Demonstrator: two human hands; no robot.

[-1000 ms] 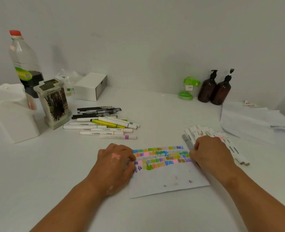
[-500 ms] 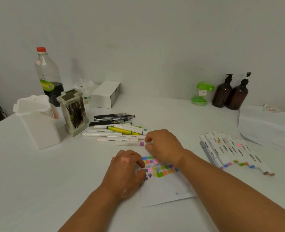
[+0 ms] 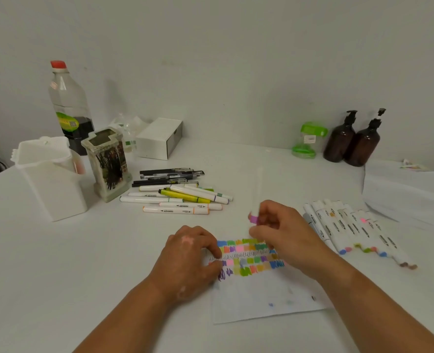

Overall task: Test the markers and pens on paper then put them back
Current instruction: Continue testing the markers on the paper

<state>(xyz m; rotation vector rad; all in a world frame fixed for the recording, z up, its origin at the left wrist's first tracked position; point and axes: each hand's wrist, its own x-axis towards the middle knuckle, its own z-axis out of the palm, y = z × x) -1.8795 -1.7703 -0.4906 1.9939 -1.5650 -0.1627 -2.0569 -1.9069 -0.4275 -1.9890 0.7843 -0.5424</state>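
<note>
A white sheet of paper [image 3: 261, 294] with rows of coloured test swatches lies in front of me. My left hand [image 3: 190, 256] rests on its left edge, fingers curled, holding it down. My right hand [image 3: 282, 233] hovers over the paper's top edge and grips a marker with a purple end [image 3: 254, 219]; the marker is blurred and mostly hidden in the fingers. A pile of markers and black pens [image 3: 177, 194] lies to the left. A row of white markers [image 3: 350, 230] lies to the right.
A white holder [image 3: 50, 179] and a decorated pen holder [image 3: 109, 164] stand at the left, a bottle [image 3: 69, 105] and a white box [image 3: 159, 138] behind them. A green container [image 3: 308, 141] and two brown pump bottles [image 3: 350, 141] stand at the back. A paper stack [image 3: 404, 192] lies right.
My right hand went from the right-hand marker row to the left pile, took the purple-ended marker there, and now holds it lifted over the paper. My left hand stayed on the paper.
</note>
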